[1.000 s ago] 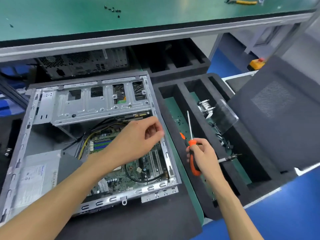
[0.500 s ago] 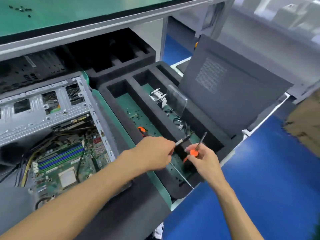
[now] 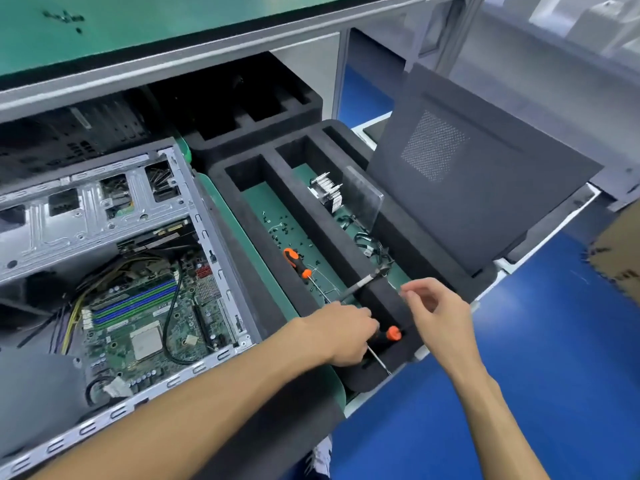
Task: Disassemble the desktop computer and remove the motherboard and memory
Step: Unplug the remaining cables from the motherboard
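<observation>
Black foam tray [image 3: 349, 252] holds screws [image 3: 281, 231], heatsink [image 3: 329, 192]; left hand [image 3: 341, 332] grips screwdriver [image 3: 389, 336], right hand [image 3: 438, 311] open.

The left hand [image 3: 341, 332] is covering most of the handle of an orange-and-black screwdriver [image 3: 390, 335], so its grip is staying unclear. Beyond that hand, tiny dark screws [image 3: 282, 231] are lying too small to count. Left of both hands, the computer case [image 3: 104, 216] is running off the frame's edge.

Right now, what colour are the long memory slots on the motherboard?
Blue and green memory slots, clearest in the head view.
</observation>
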Motion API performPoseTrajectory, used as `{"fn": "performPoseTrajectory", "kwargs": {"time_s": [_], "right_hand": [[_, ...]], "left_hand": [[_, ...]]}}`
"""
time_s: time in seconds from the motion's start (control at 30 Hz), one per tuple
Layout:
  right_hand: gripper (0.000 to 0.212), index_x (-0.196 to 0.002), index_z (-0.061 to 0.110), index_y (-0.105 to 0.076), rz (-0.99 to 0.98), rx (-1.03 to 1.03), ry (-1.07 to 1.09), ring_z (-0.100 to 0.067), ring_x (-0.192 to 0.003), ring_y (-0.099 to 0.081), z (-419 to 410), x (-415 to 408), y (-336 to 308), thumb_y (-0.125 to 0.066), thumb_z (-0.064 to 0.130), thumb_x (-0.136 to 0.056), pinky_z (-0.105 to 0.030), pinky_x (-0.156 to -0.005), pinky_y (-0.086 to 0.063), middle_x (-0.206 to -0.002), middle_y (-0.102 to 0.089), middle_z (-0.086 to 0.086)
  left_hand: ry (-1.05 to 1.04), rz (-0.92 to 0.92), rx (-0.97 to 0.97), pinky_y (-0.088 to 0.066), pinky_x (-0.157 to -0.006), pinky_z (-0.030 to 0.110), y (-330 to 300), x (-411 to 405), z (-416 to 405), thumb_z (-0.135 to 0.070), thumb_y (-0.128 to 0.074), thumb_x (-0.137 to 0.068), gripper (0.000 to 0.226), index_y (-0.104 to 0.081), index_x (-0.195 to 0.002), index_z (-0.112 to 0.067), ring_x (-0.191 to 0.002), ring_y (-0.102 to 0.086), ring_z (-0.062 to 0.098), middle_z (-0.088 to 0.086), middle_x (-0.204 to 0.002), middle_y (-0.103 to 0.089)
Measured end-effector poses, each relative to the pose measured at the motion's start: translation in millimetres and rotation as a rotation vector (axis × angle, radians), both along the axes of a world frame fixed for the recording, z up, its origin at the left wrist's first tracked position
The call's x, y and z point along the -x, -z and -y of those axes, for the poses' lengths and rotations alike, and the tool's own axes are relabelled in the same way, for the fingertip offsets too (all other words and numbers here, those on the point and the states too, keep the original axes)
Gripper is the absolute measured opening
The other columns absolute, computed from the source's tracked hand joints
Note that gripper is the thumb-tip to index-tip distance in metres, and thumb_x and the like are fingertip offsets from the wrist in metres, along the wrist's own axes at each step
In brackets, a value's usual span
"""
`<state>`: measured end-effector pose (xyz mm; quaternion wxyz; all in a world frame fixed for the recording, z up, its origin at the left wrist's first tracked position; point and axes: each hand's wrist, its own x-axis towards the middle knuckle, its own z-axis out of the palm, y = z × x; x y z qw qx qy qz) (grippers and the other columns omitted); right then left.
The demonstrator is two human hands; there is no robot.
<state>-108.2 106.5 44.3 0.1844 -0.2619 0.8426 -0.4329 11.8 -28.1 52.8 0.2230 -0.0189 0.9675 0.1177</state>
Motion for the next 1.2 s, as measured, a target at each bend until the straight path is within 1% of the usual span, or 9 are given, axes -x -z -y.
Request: {"fn": "performPoseTrajectory", "kwargs": {"time_s": [0.13,0.37,0.47,0.57,0.73,0.87,0.97,1.03,1.2], "right_hand": [[0.020,-0.089,0.037,-0.069,-0.106,0.037,-0.019,-0.004,-0.083,-0.066,23.5,0.4,-32.0,-0.060,0.020,-0.095,-0.009,-0.074,-0.047,-0.089,-0.071,0.024],[0.024,-0.093,0.028,-0.073,-0.023,0.313,-0.300,0.002,-0.089,-0.068,118.2,-69.5,-80.1,-0.056,0.011,-0.097,-0.007,-0.074,-0.047,-0.093,-0.073,0.018],[0.021,-0.099,0.024,-0.074,0.039,0.362,-0.476,-0.001,-0.093,-0.067,159.3,-113.6,-85.0,-0.056,0.013,-0.100,-0.011,-0.080,-0.048,-0.095,-0.074,0.016],[0.019,-0.104,0.023,-0.074,0.057,0.365,-0.618,0.002,-0.077,-0.063,191.1,-150.7,-82.2,-0.056,0.016,-0.101,-0.016,-0.068,-0.047,-0.089,-0.073,0.011],[0.020,-0.102,0.026,-0.072,0.093,0.299,-0.823,0.003,-0.090,-0.067,232.6,-194.5,-72.9,-0.056,0.015,-0.100,-0.010,-0.077,-0.050,-0.096,-0.073,0.016],[0.021,-0.099,0.030,-0.069,0.007,0.094,-1.002,-0.013,-0.081,-0.070,254.9,-218.9,-56.7,-0.051,0.019,-0.102,-0.035,-0.078,-0.058,-0.084,-0.074,0.007],[0.022,-0.099,0.029,-0.069,-0.076,-0.047,-1.063,-0.016,-0.066,-0.067,260.6,-221.9,-40.4,-0.048,0.023,-0.101,-0.043,-0.066,-0.058,-0.081,-0.073,0.004],[0.023,-0.099,0.028,-0.069,-0.106,-0.112,-1.078,-0.008,-0.051,-0.056,262.5,-219.9,-32.1,-0.047,0.023,-0.100,-0.039,-0.056,-0.055,-0.078,-0.073,0.002],[0.023,-0.094,0.031,-0.069,-0.124,-0.157,-1.014,-0.012,-0.052,-0.057,265.7,-214.7,-27.1,-0.049,0.022,-0.099,-0.026,-0.050,-0.049,-0.072,-0.071,0.002]], "left_hand": [[-0.166,-0.138,-0.238,-0.049,-0.090,0.040,-43.4,-17.4,21.9,-0.007,-0.041,-0.093,0.033,-0.062,-0.119,-0.013,-0.108,-0.059,0.026,0.006,-0.118,-0.063],[-0.699,-0.406,-0.547,-0.054,-0.064,0.027,-109.4,-113.4,106.7,0.006,-0.039,-0.083,0.036,-0.063,-0.076,-0.019,-0.067,-0.064,0.011,-0.003,-0.068,-0.067],[-0.922,-0.422,-0.539,-0.051,-0.059,0.024,-104.1,-170.6,139.6,0.008,-0.041,-0.086,0.034,-0.063,-0.078,-0.015,-0.061,-0.063,0.009,0.002,-0.068,-0.069],[-1.055,-0.277,-0.498,-0.054,-0.064,0.027,-84.5,-223.3,155.6,0.005,-0.042,-0.090,0.031,-0.064,-0.085,-0.015,-0.066,-0.067,0.013,0.001,-0.073,-0.072],[-0.888,0.232,-0.211,-0.050,-0.088,0.028,-45.7,-278.5,148.5,-0.019,-0.054,-0.094,0.019,-0.065,-0.109,-0.021,-0.093,-0.061,0.015,-0.001,-0.107,-0.070],[-0.818,0.448,-0.178,-0.049,-0.084,0.034,-27.2,-280.9,135.0,-0.049,-0.051,-0.097,0.042,-0.062,-0.117,-0.012,-0.102,-0.061,0.028,0.009,-0.115,-0.067],[-0.792,0.432,-0.151,-0.047,-0.090,0.034,-13.9,-278.8,125.8,-0.064,-0.044,-0.095,0.062,-0.062,-0.118,-0.010,-0.104,-0.061,0.030,0.012,-0.112,-0.067],[-0.807,0.298,-0.085,-0.045,-0.082,0.031,-7.6,-279.1,120.6,-0.068,-0.049,-0.091,0.057,-0.064,-0.090,-0.013,-0.088,-0.061,0.027,0.008,-0.086,-0.066],[-1.056,0.114,-0.029,-0.045,-0.047,0.026,2.1,-281.3,118.8,-0.029,-0.067,-0.080,0.030,-0.056,-0.059,-0.012,-0.053,-0.054,0.016,0.002,-0.055,-0.054]]}}
